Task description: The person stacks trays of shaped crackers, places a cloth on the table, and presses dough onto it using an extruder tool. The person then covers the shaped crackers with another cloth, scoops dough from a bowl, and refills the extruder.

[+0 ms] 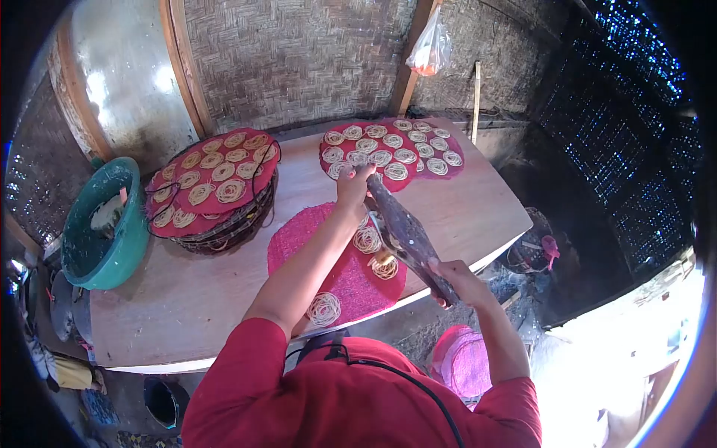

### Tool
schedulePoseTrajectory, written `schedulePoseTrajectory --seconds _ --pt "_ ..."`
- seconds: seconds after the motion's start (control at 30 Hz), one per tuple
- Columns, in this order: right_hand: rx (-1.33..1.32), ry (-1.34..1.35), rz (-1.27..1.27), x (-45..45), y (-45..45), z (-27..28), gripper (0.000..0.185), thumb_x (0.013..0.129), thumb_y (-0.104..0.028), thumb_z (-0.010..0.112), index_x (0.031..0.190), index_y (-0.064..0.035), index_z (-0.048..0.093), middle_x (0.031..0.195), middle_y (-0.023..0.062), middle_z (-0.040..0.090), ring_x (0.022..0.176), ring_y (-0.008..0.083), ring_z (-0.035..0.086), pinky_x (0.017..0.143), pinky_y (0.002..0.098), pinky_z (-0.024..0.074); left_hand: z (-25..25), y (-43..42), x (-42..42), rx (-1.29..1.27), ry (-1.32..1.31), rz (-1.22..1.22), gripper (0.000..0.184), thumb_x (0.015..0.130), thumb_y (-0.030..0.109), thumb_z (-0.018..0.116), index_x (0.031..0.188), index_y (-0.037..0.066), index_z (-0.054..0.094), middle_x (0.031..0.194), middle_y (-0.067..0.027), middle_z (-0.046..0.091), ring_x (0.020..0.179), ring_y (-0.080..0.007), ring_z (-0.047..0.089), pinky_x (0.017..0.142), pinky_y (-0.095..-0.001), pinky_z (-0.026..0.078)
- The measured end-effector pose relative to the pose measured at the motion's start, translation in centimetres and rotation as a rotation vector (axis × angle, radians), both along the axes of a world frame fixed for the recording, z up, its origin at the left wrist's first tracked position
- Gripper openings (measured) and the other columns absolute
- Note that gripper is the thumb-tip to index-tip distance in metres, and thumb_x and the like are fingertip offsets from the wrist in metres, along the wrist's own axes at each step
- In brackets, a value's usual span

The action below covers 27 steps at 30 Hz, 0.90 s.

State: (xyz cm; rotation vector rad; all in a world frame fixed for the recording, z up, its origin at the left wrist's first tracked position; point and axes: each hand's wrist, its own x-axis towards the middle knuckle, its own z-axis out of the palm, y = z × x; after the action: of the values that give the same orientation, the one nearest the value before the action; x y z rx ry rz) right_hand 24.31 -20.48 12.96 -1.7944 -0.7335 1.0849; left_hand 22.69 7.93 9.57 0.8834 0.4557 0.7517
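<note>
My left hand grips the upper end of a dark wooden press, and my right hand is closed round its lower end. The press is held at a slant over a pink mesh mat near the table's front edge. Pale noodle strands hang under it, above a coil on the mat's right part. Two more noodle coils lie on this mat, one near the press and one at the front edge.
Behind, a red mat bears several coils. At left, another coil-covered mat tops a round basket, beside a green tub. Pink mats lie below the table's front right. A plastic bag hangs on a post.
</note>
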Motion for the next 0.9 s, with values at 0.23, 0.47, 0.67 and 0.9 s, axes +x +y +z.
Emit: schedulePoseTrajectory --seconds 0.23,0.47,0.67,0.9 --pt "-0.067 -0.046 -0.052 1.9 -0.8 -2.3 0.056 0.087 -0.054 0.051 0.065 -0.0028 0.057 0.052 0.0046 0.052 0.042 0.013 0.051 0.039 0.0274 0.041 -5.2 0.0 2.8 -0.062 0.001 -0.044 0.023 0.078 0.013 0.068 0.086 0.008 0.047 0.07 -0.0034 0.052 0.054 -0.0149 0.052 0.046 -0.0315 0.047" --pt "0.004 -0.001 -0.035 1.8 1.5 -5.6 0.054 0.088 -0.052 0.051 0.066 -0.004 0.057 0.055 0.0036 0.053 0.044 0.0119 0.051 0.04 0.0264 0.0404 -6.3 2.8 2.8 0.04 0.027 0.044 0.03 0.076 0.012 0.071 0.086 0.007 0.043 0.074 -0.0059 0.053 0.056 -0.0164 0.054 0.046 -0.0333 0.047" --pt "0.153 0.035 0.055 0.0 0.6 -1.3 0.048 0.09 -0.049 0.049 0.082 -0.0024 0.056 0.06 0.004 0.054 0.047 0.0111 0.053 0.042 0.0246 0.0412 0.6 1.9 -0.8 0.133 -0.018 0.136 0.027 0.08 0.024 0.07 0.083 0.01 0.048 0.07 -0.0031 0.052 0.056 -0.0151 0.053 0.048 -0.0309 0.046" --pt "0.158 0.524 0.179 -0.4 -3.5 0.5 0.059 0.091 -0.055 0.041 0.102 0.0012 0.053 0.066 0.0085 0.056 0.05 0.0148 0.053 0.046 0.0268 0.0431 8.6 -3.4 -6.9 -0.491 -0.365 -0.312 0.061 0.087 0.063 0.041 0.097 0.004 0.055 0.069 -0.0062 0.054 0.068 -0.022 0.055 0.077 -0.0424 0.044"
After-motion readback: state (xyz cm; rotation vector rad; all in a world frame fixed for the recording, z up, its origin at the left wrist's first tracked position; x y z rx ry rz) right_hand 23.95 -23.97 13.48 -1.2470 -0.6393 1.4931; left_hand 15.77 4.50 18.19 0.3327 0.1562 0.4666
